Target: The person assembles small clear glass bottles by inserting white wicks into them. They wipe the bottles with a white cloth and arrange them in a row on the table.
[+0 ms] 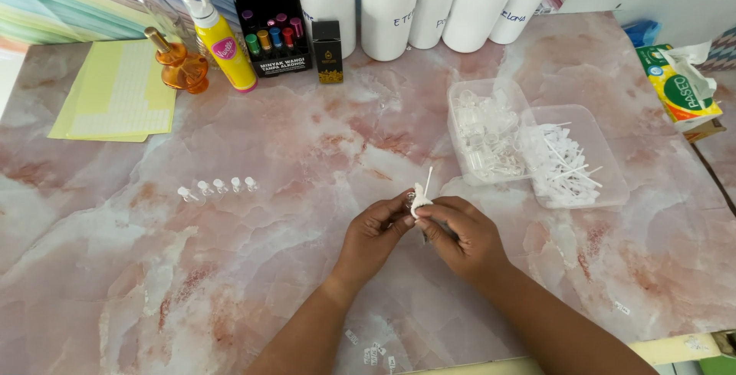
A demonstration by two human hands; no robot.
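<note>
My left hand (pixel 374 238) and my right hand (pixel 461 235) meet at the middle of a pink marbled table (pixel 307 283). Between their fingertips is a small white spray pump with a thin dip tube (pixel 422 195) pointing up; the right hand pinches the white pump. The left fingers pinch something tiny and clear right beside it, too small to identify. A row of several small clear vials (pixel 218 187) lies to the left of my hands.
Two clear plastic trays sit to the upper right, one with clear vials (pixel 484 136), one with white pumps (pixel 571 162). Several white bottles (pixel 429 3), a black display box (pixel 268 18), a yellow bottle (pixel 222 41), an amber bottle (pixel 180 64), yellow label sheets (pixel 115 95) and a tissue pack (pixel 678 87) line the back.
</note>
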